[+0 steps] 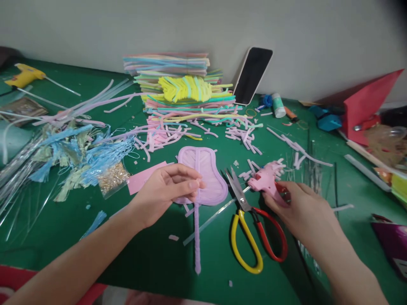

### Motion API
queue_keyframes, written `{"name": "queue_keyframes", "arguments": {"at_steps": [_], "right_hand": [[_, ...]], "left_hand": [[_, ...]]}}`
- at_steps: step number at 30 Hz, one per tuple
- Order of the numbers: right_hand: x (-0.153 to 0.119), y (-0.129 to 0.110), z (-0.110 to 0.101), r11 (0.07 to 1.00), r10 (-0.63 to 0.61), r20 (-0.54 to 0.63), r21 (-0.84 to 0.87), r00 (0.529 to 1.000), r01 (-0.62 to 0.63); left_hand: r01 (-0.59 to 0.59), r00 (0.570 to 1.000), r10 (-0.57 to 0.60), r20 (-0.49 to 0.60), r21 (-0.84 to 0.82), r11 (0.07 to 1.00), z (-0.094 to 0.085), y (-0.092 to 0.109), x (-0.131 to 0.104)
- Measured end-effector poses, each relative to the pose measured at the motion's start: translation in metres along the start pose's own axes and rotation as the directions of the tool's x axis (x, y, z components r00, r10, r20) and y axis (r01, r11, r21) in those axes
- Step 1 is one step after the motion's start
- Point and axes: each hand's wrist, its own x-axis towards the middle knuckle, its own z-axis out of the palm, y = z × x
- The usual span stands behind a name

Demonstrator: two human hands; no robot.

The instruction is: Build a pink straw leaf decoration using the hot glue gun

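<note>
My left hand is above a lilac hand fan, thumb and fingertips pinched together. Whatever sits between those fingertips is too small to make out. The fan lies flat with its wrapped handle pointing toward me. On the right, my right hand is wrapped around a pink glue gun, whose nozzle points left, toward the fan. A clear glue stick stretches diagonally from near the nozzle across the fan's handle. Scissors with one yellow and one red handle rest partly open between the fan and my right hand.
Bundles of coloured pipe cleaners are piled at the back beside a leaning phone. Blue tassels and a bag of gold beads lie left. A yellow glue gun sits far left, a red folder right.
</note>
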Motion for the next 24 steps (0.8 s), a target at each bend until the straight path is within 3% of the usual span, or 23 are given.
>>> {"name": "queue_keyframes", "arguments": {"at_steps": [3, 7, 12, 18, 24], "right_hand": [[0.000, -0.003, -0.011, 0.993, -0.029, -0.041, -0.116, 0.999, 0.024], [0.000, 0.000, -0.019, 0.975, 0.133, -0.083, -0.166, 0.988, -0.145], [0.007, 0.013, -0.014, 0.923, 0.370, -0.144, -0.054, 0.918, -0.380], [0.015, 0.032, -0.014, 0.826, 0.563, -0.188, 0.080, 0.805, -0.559], [0.010, 0.046, -0.014, 0.803, 0.595, -0.218, 0.189, 0.774, -0.565]], "left_hand": [[-0.044, 0.998, 0.044, 0.041, 0.000, 0.999, -0.001, 0.002, -0.002], [-0.096, 0.993, 0.095, 0.069, 0.004, 0.995, -0.002, 0.004, -0.003], [-0.128, 0.990, 0.128, 0.067, 0.000, 0.992, 0.001, 0.006, -0.004], [-0.094, 0.994, 0.096, 0.051, -0.056, 0.994, 0.000, 0.008, -0.001], [-0.077, 0.997, 0.076, -0.018, -0.033, 0.996, -0.006, 0.006, 0.002]]}}
